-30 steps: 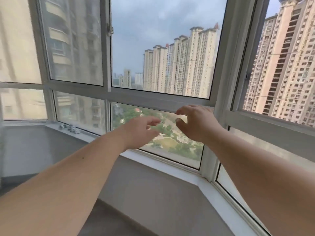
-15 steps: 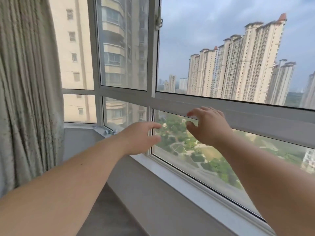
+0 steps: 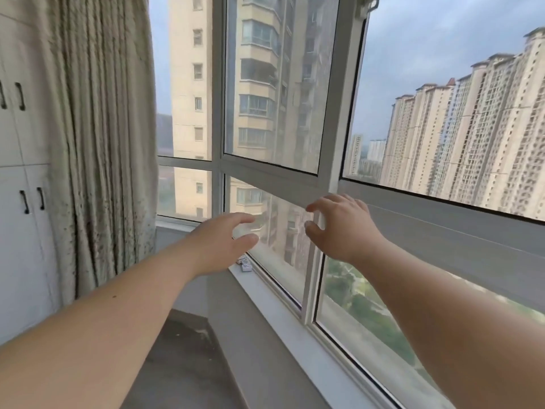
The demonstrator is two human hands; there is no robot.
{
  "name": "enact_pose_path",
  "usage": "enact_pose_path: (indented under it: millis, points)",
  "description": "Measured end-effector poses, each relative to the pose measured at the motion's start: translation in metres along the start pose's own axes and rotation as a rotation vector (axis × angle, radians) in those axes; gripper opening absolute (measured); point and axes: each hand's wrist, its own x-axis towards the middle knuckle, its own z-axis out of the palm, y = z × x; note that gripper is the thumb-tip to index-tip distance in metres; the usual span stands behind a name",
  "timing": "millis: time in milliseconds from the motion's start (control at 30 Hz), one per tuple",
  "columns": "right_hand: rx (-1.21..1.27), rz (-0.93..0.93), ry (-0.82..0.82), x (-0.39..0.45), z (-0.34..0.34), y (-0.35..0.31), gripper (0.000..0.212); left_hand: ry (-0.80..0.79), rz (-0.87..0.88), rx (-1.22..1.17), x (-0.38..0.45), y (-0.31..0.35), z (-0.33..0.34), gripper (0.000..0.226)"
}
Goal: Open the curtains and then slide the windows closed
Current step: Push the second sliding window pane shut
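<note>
At the far left, white cabinet doors (image 3: 20, 172) with small dark handles are standing against the wall. Just beside them a pale, textured curtain (image 3: 100, 137) is hanging in gathered folds, bunched at the left end of the window bay, so the glass to its right is showing uncovered.

Moving right, the person's left hand (image 3: 224, 240) is reaching forward with fingers spread and thumb apart, gripping nothing. Just below it, near the left corner of the white sill (image 3: 283, 302), a few small white objects (image 3: 244, 265) are lying (too small to identify).

Behind the hand, the sliding window sash (image 3: 271, 84) is sitting in the left part of the frame, its glass looking hazy, with apartment towers behind it. Its right-hand upright (image 3: 339, 137) is running down the middle of the view.

The right hand (image 3: 339, 225) is hovering at the foot of that upright, fingers curled and parted, also holding nothing; whether the fingertips are touching the frame cannot be told.

To the right, the opening (image 3: 454, 98) is showing a sharper view of sky and high-rises, which suggests this part is standing unglazed and waiting to be closed.

Judging from here, fingers could be getting pinched if they are wrapping the upright's leading edge as the sash meets the far jamb. A push applied only low down could also be twisting the sash and jamming it in its track.
</note>
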Motion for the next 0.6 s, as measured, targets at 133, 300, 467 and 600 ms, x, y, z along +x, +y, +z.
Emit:
enact_pose_path:
  millis: [133,300,467,600]
  points:
    - [-0.05,-0.017,0.007,0.054,0.041,-0.004,0.038,0.01,0.051,0.034,0.053,-0.056,-0.006,0.047]
    - [-0.159,0.015,0.012,0.137,0.083,-0.006,0.044,0.014,0.082,-0.041,0.137,-0.125,-0.023,0.046]
    - [-0.215,0.094,0.065,0.2,0.116,-0.005,0.05,0.002,0.144,-0.043,0.23,-0.172,-0.032,0.05]
    - [-0.292,0.097,0.009,0.22,0.142,0.012,0.055,-0.028,0.23,-0.034,0.288,-0.192,-0.02,0.06]
